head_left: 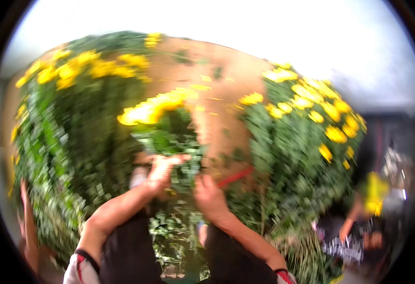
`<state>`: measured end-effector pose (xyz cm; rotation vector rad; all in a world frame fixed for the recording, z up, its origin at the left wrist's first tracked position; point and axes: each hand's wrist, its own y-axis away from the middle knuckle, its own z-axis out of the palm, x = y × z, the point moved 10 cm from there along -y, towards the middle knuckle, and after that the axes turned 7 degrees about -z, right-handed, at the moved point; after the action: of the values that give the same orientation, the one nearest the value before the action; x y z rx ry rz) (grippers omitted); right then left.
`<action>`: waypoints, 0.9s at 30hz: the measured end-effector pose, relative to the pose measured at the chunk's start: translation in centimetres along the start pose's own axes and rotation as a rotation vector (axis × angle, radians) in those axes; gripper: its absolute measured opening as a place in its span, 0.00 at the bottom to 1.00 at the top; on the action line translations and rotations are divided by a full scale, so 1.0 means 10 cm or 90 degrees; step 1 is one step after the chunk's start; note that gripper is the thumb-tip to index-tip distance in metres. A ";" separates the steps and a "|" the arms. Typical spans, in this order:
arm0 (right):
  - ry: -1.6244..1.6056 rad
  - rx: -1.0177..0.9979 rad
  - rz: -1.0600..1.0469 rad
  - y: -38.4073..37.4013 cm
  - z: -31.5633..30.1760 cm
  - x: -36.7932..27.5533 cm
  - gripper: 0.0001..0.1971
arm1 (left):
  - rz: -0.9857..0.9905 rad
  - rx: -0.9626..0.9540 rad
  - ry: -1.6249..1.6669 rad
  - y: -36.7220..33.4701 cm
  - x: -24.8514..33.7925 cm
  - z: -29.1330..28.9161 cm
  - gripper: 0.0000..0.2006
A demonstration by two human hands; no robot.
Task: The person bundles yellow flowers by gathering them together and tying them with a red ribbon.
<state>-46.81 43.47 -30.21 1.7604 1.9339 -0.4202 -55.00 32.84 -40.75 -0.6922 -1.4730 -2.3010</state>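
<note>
My left hand (pixel 161 173) is closed around the leafy stems of a bunch of yellow flowers (pixel 155 110), held upright in front of me with its blooms pointing away. Close to the lower stems, my right hand (pixel 210 198) is closed too. From it a thin red strip-like tool (pixel 236 177) sticks out to the right; motion blur hides its exact kind. Stems and leaves run down between my two hands toward my legs.
A large heap of yellow flowers (pixel 70 71) with long green stems lies left. Another heap (pixel 306 123) stands right. Between them is a brown surface (pixel 231 132) with scattered petals. A person (pixel 354 241) sits at the lower right; another person's arm (pixel 28 213) shows far left.
</note>
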 end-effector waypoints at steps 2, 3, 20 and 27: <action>0.034 0.000 0.001 0.02 -0.22 0.00 0.26 | 0.005 -0.042 0.158 -0.03 -0.02 0.15 0.15; 0.100 0.056 -0.033 0.04 -0.53 -0.03 0.24 | -0.001 -0.011 0.186 -0.01 0.03 0.22 0.14; 0.387 0.435 0.652 2.67 -3.30 3.82 0.17 | -0.032 -0.036 0.199 -0.45 -0.51 -0.04 0.22; 0.378 0.260 0.648 2.70 -3.26 3.93 0.17 | -0.066 -0.055 0.208 -0.49 -0.62 0.09 0.17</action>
<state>-26.89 97.04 -21.76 3.0813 0.9930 0.1143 -52.12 35.74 -47.58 -0.2468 -1.2916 -2.4256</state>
